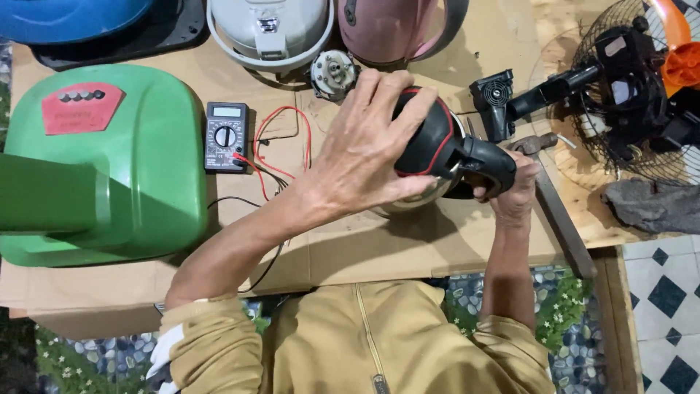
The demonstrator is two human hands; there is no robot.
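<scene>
two hands (364, 146) on rounded steel kettle (437, 142)

head view, steeply downward, close over workbench (379, 252)

Black-lidded steel kettle (437, 146), red-trimmed, on cardboard.

one kettle (437, 149) – one multimeter (225, 136) – one fan (634, 87) – one small motor (333, 74) – two hands.
</scene>
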